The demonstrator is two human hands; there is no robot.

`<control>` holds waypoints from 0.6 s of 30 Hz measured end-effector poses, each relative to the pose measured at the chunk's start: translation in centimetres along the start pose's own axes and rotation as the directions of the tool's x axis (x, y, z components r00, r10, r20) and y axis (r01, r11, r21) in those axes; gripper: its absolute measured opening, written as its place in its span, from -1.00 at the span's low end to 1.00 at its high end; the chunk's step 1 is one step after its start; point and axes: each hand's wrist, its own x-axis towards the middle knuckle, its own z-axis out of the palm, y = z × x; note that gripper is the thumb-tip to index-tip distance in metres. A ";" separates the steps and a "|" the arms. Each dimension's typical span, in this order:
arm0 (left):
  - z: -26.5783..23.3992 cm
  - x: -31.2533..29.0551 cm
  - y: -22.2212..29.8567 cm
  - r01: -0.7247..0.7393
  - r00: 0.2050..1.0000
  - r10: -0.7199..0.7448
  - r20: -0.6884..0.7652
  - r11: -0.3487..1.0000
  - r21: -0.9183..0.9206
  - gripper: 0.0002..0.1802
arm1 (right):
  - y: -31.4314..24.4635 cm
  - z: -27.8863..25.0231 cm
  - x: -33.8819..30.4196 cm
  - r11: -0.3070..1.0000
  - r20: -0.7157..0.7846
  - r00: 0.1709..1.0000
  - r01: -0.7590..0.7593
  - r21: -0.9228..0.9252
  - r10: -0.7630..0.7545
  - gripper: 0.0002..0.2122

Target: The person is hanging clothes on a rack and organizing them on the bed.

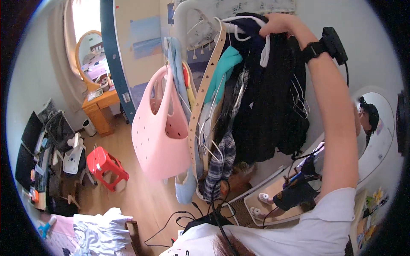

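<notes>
Since the dark clothes (267, 100) hang high, I think the right hand (279, 24) is raised to reach them, though whether it's clenched I can't tell.

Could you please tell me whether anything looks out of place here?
Two things, mildly. A white cloth lies crumpled on the pink cover, neither folded nor hung. Some wire hangers dangle askew against the black clothes, apparently bare. I see no clear spill or damage.

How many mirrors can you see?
2: an oval mirror on the wooden dressing table, and a long, round-topped mirror partly hidden behind the right arm. More could be hidden.
</notes>
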 end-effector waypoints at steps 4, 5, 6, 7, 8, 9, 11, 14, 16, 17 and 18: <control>0.5 -1.3 -2.1 -0.049 0.999 0.047 -0.022 0.996 -0.078 -0.80 | 2.5 0.4 2.8 0.998 -0.284 0.957 -0.062 0.030 0.068 -0.56; 0.4 -1.8 -2.7 -0.060 0.998 0.057 -0.034 0.993 -0.104 -0.80 | 3.2 -0.1 4.0 0.989 -0.344 0.930 -0.100 0.107 0.132 -0.54; 0.2 -2.3 -3.5 -0.071 0.997 0.066 -0.047 0.989 -0.130 -0.80 | 3.7 -0.6 5.4 0.973 -0.397 0.896 -0.130 0.190 0.197 -0.52; -0.3 -2.9 -4.1 -0.089 0.995 0.079 -0.068 0.983 -0.158 -0.79 | 4.3 -1.2 6.7 0.948 -0.443 0.856 -0.153 0.279 0.268 -0.51; -0.8 -3.7 -4.8 -0.107 0.992 0.092 -0.089 0.977 -0.182 -0.79 | 5.0 -1.5 7.6 0.909 -0.536 0.797 -0.038 0.414 0.278 -0.53; -1.5 -4.5 -5.5 -0.149 0.984 0.128 -0.121 0.971 -0.184 -0.78 | 5.9 -1.8 8.5 0.846 -0.616 0.726 0.091 0.526 0.305 -0.56; -3.2 -6.2 -6.4 -0.326 0.929 0.314 -0.194 0.945 -0.032 -0.78 | 7.3 -2.8 9.9 0.726 -0.676 0.616 0.233 0.647 0.405 -0.57; -5.8 -7.7 -3.7 -0.340 0.940 0.269 -0.210 0.787 -0.515 -0.82 | 9.0 -4.4 11.5 0.621 -0.644 0.532 0.255 0.741 0.550 -0.56; -5.5 -8.9 0.1 -0.580 0.810 0.465 -0.358 0.728 -0.366 -0.89 | 10.1 -5.2 11.9 0.579 -0.656 0.472 0.320 0.750 0.589 -0.56; -4.7 -9.7 2.9 -0.657 0.741 0.534 -0.406 0.701 -0.277 -0.88 | 10.5 -5.6 12.0 0.567 -0.664 0.445 0.348 0.746 0.601 -0.56; -4.2 -11.5 6.3 -0.591 0.771 0.478 -0.420 0.783 -0.194 -0.81 | 10.9 -5.9 12.0 0.556 -0.672 0.426 0.377 0.741 0.606 -0.57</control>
